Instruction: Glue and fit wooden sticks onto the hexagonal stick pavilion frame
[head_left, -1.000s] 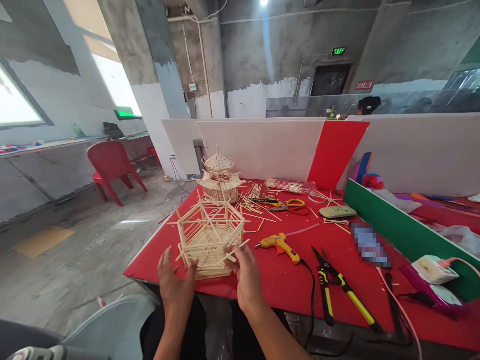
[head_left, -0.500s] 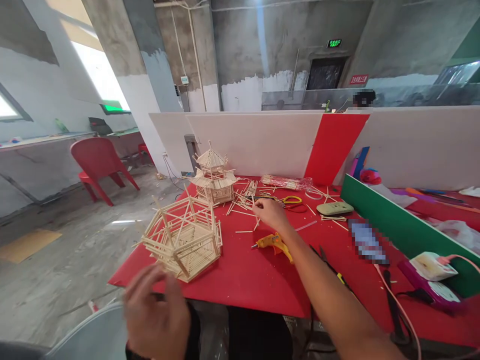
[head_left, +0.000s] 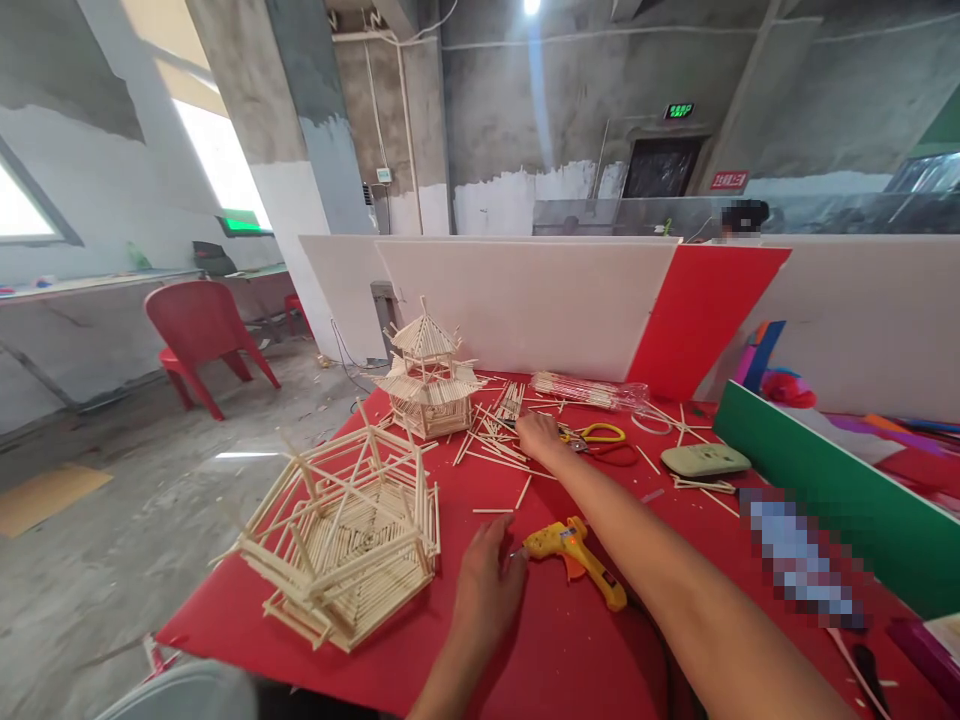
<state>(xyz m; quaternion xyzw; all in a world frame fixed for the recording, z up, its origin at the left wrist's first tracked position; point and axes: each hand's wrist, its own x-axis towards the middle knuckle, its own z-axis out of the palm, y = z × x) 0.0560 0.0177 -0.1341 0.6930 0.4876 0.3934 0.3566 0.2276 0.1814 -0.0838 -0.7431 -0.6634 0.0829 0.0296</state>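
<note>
Right hand at loose sticks; left hand beside glue gun
Left fingers apart; right fingers obscured, closure cannot be determined; stick frame on counter

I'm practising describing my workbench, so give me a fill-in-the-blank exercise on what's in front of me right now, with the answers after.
1. The left hand is close to the nozzle of a yellow ____.
2. The right hand is by a pile of loose, pale, thin ____.
3. The roofed model stands ____ from the person than the open frame.
4. The low board on edge at the table's right is coloured ____.

Missing words: glue gun; sticks; farther; green.
</note>
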